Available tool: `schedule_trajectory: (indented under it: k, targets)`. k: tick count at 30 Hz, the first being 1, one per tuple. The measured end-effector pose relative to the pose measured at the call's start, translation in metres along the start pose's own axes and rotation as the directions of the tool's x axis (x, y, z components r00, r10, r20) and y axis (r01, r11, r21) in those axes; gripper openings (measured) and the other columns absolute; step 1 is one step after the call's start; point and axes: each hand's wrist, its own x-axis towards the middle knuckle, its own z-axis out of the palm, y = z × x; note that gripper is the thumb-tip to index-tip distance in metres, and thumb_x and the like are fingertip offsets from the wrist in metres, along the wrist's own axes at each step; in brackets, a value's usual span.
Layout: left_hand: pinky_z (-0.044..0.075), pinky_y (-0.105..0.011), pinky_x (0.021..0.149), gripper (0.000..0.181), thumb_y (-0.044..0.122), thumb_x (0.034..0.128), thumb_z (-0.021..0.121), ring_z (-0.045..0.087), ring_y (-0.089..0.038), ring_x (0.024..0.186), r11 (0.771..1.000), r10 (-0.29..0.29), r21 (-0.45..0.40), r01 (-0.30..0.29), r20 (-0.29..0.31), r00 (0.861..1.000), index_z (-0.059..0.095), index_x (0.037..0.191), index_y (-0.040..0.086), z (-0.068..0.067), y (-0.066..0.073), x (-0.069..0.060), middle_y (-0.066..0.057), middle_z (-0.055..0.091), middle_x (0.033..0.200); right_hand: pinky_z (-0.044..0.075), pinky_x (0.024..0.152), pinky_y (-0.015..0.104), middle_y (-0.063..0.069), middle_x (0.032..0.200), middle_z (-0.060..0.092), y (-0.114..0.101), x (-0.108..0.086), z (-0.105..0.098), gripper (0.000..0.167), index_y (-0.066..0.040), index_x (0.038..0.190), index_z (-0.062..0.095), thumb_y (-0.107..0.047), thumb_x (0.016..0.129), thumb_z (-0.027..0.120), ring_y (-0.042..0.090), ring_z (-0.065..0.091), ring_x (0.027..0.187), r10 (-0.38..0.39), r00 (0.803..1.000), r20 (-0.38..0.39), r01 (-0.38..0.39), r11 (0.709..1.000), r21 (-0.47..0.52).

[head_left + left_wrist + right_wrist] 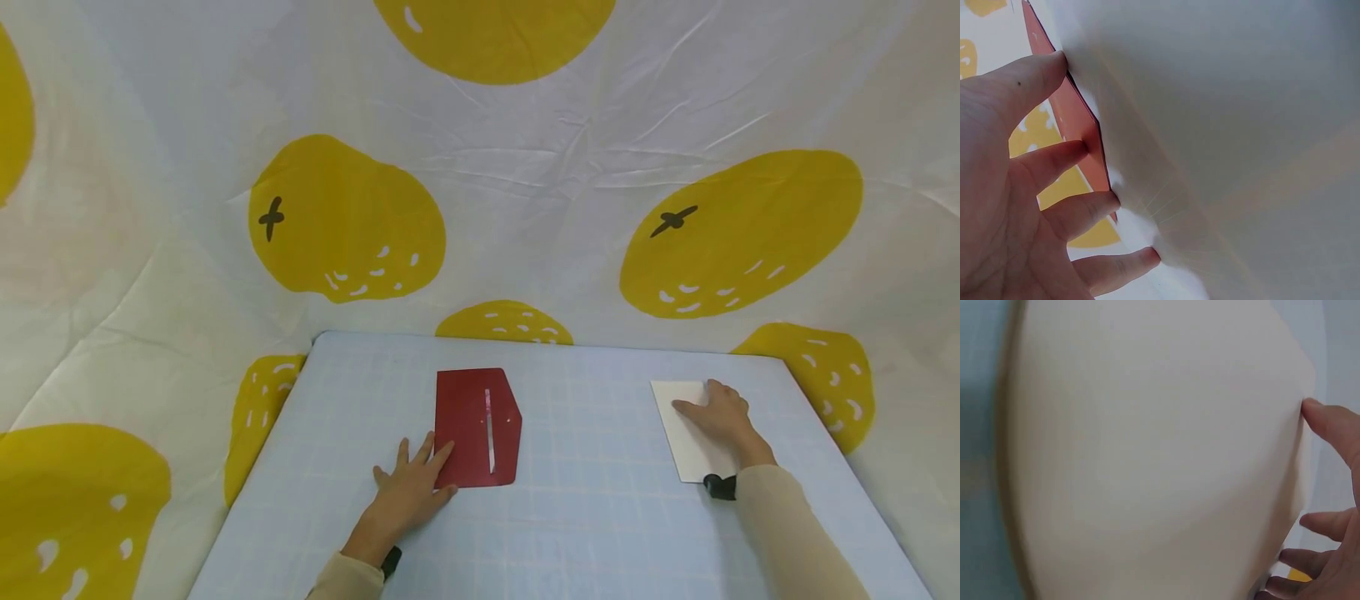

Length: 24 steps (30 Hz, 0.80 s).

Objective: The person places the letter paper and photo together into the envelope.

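A red envelope (461, 417) lies flat on the table, its pointed flap to the right with a pale strip along it. My left hand (411, 493) rests at its lower left edge with fingers spread; some fingertips touch the envelope and others the cloth. In the left wrist view the red envelope (1075, 112) shows beyond the fingers. To the right lies a white card (686, 433). My right hand (723, 421) is over its right side, thumb on the card and fingers by the right edge. The white card (1147, 437) fills much of the right wrist view.
A pale blue checked cloth (585, 517) covers the table, and bare cloth lies between the envelope and the card. Behind and at the sides hangs a white curtain (525, 242) with yellow fruit prints. A black wrist strap piece (720, 487) sits by the card's lower edge.
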Motion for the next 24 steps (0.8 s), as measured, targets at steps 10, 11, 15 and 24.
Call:
schedule_trajectory:
  k: [10,11,15,24]
  targets:
    - [0.025,-0.086,0.089,0.073,0.046,0.0878,0.072,0.026,-0.053,0.139,1.0,-0.005,-0.007,0.006,0.004,1.0,0.046,0.151,0.022,-0.0014,0.0008,-0.0009,-0.015,0.037,0.156,0.031,0.095,0.072,0.046,0.138,0.022,-0.0009,0.003,0.0041,0.096,0.017,0.145,0.024,-0.052,0.092,0.064,0.061,0.023,0.122,0.025,0.998,-0.06,-0.024,1.0,0.014]
    - [0.025,-0.086,0.089,0.073,0.046,0.0879,0.072,0.026,-0.053,0.139,1.0,-0.005,-0.007,0.005,0.004,1.0,0.046,0.151,0.022,-0.0013,0.0007,-0.001,-0.015,0.037,0.156,0.032,0.095,0.071,0.045,0.136,0.025,-0.0003,0.0036,0.005,0.092,0.017,0.144,0.026,-0.049,0.092,0.065,0.06,0.025,0.121,0.025,0.996,-0.082,-0.023,0.999,0.028]
    - [0.025,-0.086,0.089,0.073,0.046,0.088,0.072,0.026,-0.053,0.139,1.0,-0.002,-0.011,0.002,0.002,1.0,0.046,0.151,0.022,-0.0013,0.0007,-0.0012,-0.015,0.037,0.157,0.035,0.095,0.067,0.041,0.127,0.038,0.0032,0.0061,0.0071,0.069,0.019,0.136,0.035,-0.028,0.095,0.063,0.056,0.036,0.115,0.023,0.982,-0.185,-0.008,0.996,0.085]
    - [0.026,-0.086,0.089,0.072,0.046,0.0884,0.072,0.026,-0.053,0.14,1.0,0.002,-0.01,-0.002,0.002,1.0,0.046,0.151,0.022,-0.003,0.0014,-0.0012,-0.015,0.037,0.157,0.042,0.094,0.059,0.036,0.124,0.049,-0.0011,0.0052,0.0042,0.042,0.014,0.131,0.044,-0.016,0.101,0.048,0.047,0.049,0.107,0.109,0.961,-0.256,-0.046,0.97,0.24]
